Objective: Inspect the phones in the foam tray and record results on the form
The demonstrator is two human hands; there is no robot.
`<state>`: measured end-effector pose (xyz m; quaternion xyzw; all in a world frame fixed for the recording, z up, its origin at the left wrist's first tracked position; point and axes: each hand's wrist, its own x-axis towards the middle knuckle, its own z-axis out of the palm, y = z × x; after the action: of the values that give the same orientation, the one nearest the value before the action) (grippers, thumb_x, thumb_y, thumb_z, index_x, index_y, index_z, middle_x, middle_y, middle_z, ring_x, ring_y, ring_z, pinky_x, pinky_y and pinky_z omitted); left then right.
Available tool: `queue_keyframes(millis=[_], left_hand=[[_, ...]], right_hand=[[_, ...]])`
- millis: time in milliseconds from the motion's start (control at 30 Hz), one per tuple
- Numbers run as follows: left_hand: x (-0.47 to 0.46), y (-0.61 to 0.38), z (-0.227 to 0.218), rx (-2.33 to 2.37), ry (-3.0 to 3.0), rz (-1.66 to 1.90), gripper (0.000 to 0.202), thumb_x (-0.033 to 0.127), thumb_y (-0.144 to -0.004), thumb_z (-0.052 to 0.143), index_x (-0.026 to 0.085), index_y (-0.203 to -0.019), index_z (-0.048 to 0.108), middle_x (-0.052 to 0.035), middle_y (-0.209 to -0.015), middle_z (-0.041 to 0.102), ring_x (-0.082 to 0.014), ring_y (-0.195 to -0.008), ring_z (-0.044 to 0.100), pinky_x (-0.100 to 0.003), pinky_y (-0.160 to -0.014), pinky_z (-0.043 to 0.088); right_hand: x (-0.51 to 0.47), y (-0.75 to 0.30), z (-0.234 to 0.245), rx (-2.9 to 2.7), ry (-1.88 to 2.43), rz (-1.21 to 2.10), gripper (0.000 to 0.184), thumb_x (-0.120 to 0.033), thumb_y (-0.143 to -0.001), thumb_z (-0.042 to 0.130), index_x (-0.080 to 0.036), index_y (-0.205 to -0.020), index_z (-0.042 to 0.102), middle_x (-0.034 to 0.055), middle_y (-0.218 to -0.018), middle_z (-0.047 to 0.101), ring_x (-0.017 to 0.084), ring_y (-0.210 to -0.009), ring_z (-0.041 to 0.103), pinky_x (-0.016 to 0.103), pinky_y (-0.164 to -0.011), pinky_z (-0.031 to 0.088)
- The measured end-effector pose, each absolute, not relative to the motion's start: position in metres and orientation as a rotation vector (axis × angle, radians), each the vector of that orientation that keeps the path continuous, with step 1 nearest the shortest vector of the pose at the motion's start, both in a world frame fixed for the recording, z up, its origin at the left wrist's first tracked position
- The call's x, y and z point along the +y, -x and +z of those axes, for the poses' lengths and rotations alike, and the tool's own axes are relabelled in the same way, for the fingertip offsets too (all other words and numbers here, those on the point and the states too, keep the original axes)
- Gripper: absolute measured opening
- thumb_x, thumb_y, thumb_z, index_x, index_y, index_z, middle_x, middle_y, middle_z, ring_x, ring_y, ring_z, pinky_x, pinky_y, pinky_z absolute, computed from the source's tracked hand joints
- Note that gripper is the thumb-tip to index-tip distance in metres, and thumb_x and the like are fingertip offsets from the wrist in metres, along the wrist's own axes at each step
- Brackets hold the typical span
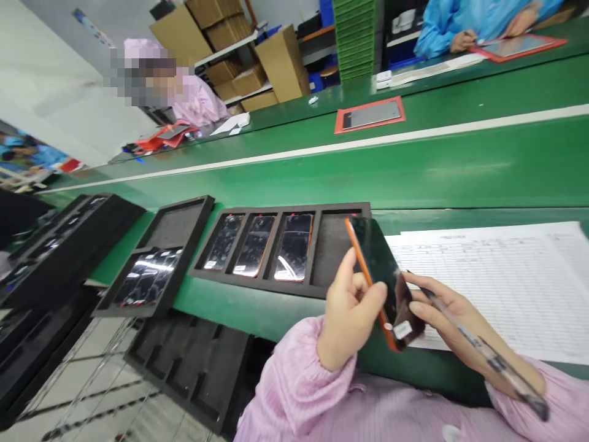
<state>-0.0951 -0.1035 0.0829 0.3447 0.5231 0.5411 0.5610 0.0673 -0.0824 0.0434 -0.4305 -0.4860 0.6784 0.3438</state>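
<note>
The left hand (347,313) and right hand (453,334) grip the phone (390,273), ideally by its edges, the right's pen (493,360) clear of its screen (375,248).

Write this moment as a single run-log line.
Left hand: holds black, rectangular, orange-edged phone | Right hand: touches phone, holds transparent pen | Nearby: black compartmented tray, white printed paper

The held phone (389,270) is showing a black screen, an orange edge and a white label (403,330), while the pen (494,362) is showing clear and black parts. The sleeves (304,368) are wearing pink with fine stripes. The tray (329,252) is looking black, the bench (414,166) is displaying green with a white line (460,130), and the white sheet (506,276) is bearing a printed grid.
</note>
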Motion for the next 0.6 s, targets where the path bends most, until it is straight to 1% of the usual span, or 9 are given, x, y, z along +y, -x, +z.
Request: queue_keyframes(millis=[67, 133, 200, 300, 367, 433, 500, 567, 600], left_hand=[[-0.096, 0.108, 0.08, 1.369, -0.811, 1.29, 0.053, 0.03, -0.068, 0.067, 0.015, -0.118, 0.056, 0.0093, -0.051, 0.043, -0.0066, -0.045, 0.039, -0.019, -0.046, 0.033], [-0.086, 0.124, 0.074, 1.48, -0.793, 1.34, 0.044, 0.029, -0.066, 0.066, 0.015, -0.107, 0.061, 0.0092, -0.051, 0.042, -0.0065, -0.046, 0.038, -0.019, -0.047, 0.033], [-0.074, 0.141, 0.067, 1.565, -0.787, 1.391, 0.046, 0.031, -0.065, 0.066, 0.015, -0.107, 0.061, 0.0088, -0.054, 0.043, -0.0069, -0.047, 0.04, -0.02, -0.048, 0.034], [-0.06, 0.161, 0.058, 1.625, -0.774, 1.388, 0.054, 0.032, -0.062, 0.068, 0.014, -0.113, 0.059, 0.0084, -0.056, 0.045, -0.0084, -0.052, 0.043, -0.021, -0.052, 0.037], [-0.054, 0.168, 0.054, 1.634, -0.746, 1.332, 0.06, 0.033, -0.061, 0.069, 0.013, -0.116, 0.057, 0.0086, -0.056, 0.042, -0.0094, -0.054, 0.044, -0.022, -0.055, 0.038], [-0.051, 0.17, 0.052, 1.633, -0.75, 1.263, 0.063, 0.034, -0.061, 0.068, 0.012, -0.119, 0.056, 0.0086, -0.056, 0.04, -0.0105, -0.055, 0.044, -0.024, -0.056, 0.039], [-0.048, 0.17, 0.05, 1.661, -0.827, 1.193, 0.059, 0.035, -0.064, 0.064, 0.013, -0.118, 0.057, 0.0076, -0.057, 0.041, -0.0122, -0.056, 0.047, -0.025, -0.058, 0.041], [-0.044, 0.169, 0.048, 1.774, -1.015, 1.093, 0.049, 0.033, -0.069, 0.058, 0.015, -0.114, 0.06, 0.0048, -0.059, 0.046, -0.0149, -0.06, 0.051, -0.028, -0.062, 0.044], [-0.042, 0.168, 0.047, 1.872, -1.147, 1.029, 0.043, 0.031, -0.071, 0.055, 0.016, -0.111, 0.062, 0.0025, -0.062, 0.05, -0.0168, -0.063, 0.054, -0.03, -0.065, 0.046]], right_hand=[[-0.078, -0.078, 0.044, -1.359, 1.167, 1.558, 0.053, -0.055, -0.072, 0.07, -0.02, -0.109, 0.058, 0.0102, -0.088, 0.067, 0.02, -0.067, 0.062, 0.027, -0.05, 0.051], [-0.074, -0.097, 0.046, -1.398, 1.293, 1.248, 0.049, -0.057, -0.076, 0.065, -0.02, -0.108, 0.058, 0.0116, -0.095, 0.067, 0.02, -0.068, 0.063, 0.029, -0.053, 0.053], [-0.072, -0.124, 0.047, -1.442, 1.456, 0.975, 0.045, -0.058, -0.08, 0.058, -0.021, -0.107, 0.058, 0.0091, -0.09, 0.068, 0.019, -0.062, 0.063, 0.032, -0.059, 0.055], [-0.076, -0.169, 0.041, -1.551, 1.621, 0.797, 0.04, -0.057, -0.079, 0.058, -0.023, -0.101, 0.059, 0.0057, -0.085, 0.069, 0.022, -0.072, 0.066, 0.035, -0.073, 0.056], [-0.08, -0.196, 0.031, -1.673, 1.664, 0.697, 0.039, -0.059, -0.08, 0.056, -0.026, -0.101, 0.06, 0.003, -0.087, 0.07, 0.023, -0.081, 0.066, 0.032, -0.07, 0.056], [-0.085, -0.215, 0.019, -1.851, 1.691, 0.472, 0.039, -0.061, -0.085, 0.049, -0.029, -0.103, 0.062, 0.0015, -0.091, 0.069, 0.023, -0.083, 0.066, 0.029, -0.058, 0.055], [-0.089, -0.225, 0.009, -2.049, 1.655, 0.168, 0.045, -0.063, -0.089, 0.04, -0.027, -0.102, 0.063, 0.0047, -0.095, 0.068, 0.025, -0.084, 0.066, 0.032, -0.057, 0.054], [-0.091, -0.227, 0.002, -2.211, 1.559, -0.102, 0.052, -0.062, -0.093, 0.03, -0.022, -0.102, 0.062, 0.0101, -0.094, 0.067, 0.029, -0.086, 0.065, 0.04, -0.064, 0.054], [-0.092, -0.226, 0.0, -2.268, 1.508, -0.183, 0.053, -0.059, -0.094, 0.026, -0.02, -0.103, 0.059, 0.0118, -0.093, 0.066, 0.031, -0.088, 0.064, 0.042, -0.067, 0.053]])
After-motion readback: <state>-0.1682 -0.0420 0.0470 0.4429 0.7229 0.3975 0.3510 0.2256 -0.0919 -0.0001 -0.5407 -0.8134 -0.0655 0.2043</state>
